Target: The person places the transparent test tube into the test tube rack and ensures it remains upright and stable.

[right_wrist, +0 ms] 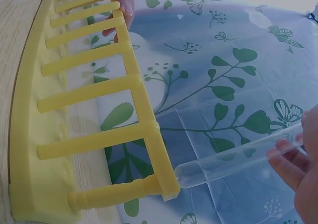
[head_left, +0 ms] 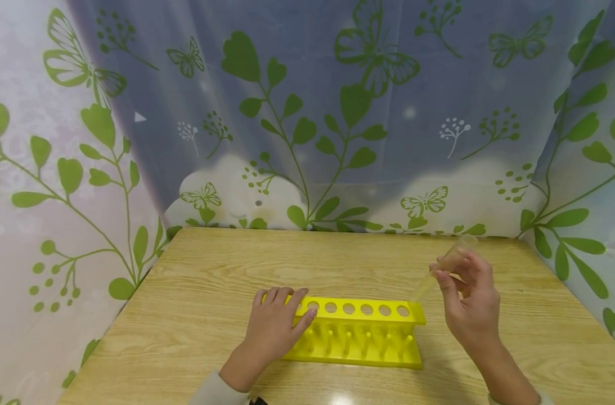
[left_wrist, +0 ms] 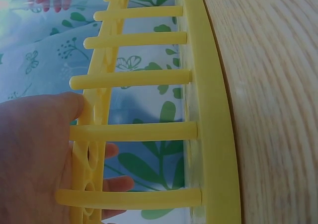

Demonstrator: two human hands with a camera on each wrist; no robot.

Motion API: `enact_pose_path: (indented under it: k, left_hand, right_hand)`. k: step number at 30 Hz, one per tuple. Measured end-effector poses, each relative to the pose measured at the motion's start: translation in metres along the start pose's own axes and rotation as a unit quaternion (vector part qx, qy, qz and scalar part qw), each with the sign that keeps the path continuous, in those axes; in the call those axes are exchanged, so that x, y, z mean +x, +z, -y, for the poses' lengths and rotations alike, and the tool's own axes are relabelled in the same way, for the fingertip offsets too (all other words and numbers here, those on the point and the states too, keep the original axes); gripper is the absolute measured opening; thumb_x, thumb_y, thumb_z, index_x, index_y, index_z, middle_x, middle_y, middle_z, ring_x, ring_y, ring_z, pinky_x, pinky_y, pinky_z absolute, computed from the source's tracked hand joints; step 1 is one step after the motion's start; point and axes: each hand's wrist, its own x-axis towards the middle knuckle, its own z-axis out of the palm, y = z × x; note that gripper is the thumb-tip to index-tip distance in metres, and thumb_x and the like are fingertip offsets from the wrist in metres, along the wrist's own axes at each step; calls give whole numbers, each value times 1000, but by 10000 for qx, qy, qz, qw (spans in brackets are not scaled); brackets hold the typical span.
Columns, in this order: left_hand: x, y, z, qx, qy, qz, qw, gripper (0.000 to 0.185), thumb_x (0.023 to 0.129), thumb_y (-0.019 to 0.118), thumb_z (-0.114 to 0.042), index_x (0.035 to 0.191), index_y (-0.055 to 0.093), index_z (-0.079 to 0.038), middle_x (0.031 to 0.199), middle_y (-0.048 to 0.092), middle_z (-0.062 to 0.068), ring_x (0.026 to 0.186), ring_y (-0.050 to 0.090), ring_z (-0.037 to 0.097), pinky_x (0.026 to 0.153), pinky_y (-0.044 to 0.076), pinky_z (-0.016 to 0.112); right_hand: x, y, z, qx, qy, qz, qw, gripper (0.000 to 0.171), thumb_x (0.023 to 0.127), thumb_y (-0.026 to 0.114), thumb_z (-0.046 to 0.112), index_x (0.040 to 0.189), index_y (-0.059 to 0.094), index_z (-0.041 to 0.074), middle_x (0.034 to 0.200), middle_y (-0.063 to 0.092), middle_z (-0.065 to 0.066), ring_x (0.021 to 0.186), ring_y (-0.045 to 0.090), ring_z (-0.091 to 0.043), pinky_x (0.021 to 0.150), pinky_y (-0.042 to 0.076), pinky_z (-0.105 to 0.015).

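My head camera looks forward and down across the worktop (head_left: 196, 315), taking in the whole yellow rack (head_left: 360, 332) from fairly near. My left wrist camera sits almost against the rack (left_wrist: 213, 110), facing along its pegs toward 12 o'clock. My right wrist camera looks from the rack's (right_wrist: 94, 90) other end, equally close. All three share the rack; both wrist views share the leaf-print curtain (right_wrist: 233, 65).

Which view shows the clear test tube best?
The right wrist view: the test tube lies nearly whole, rounded end by the yellow rack, pinched by the right hand. The head view shows it faint and blurred; the left wrist view only a far glimpse.
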Motion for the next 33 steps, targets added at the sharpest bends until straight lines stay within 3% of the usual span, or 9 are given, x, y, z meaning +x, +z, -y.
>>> enact_pose_path:
  k: [19,33]
  left_hand:
    - [0,1,0,5,3,13,10000,50,100,41,-55,134,56,-22,120,59,6,113,52,28,96,35,50]
    - [0,0,-1,16,2,-45,10000,50,100,42,-55,133,57,-21,118,60,6,112,53,28,94,35,49]
  right_hand:
    - [-2,1,-2,-34,-102,57,9999,52,94,61,11,124,35,-23,89,55,-11,99,65,-5,80,50,-13]
    - [-2,2,-4,333,-227,221,9989,54,94,60,13,124,33,-23,89,55,-14,97,66,-9,81,51,-15]
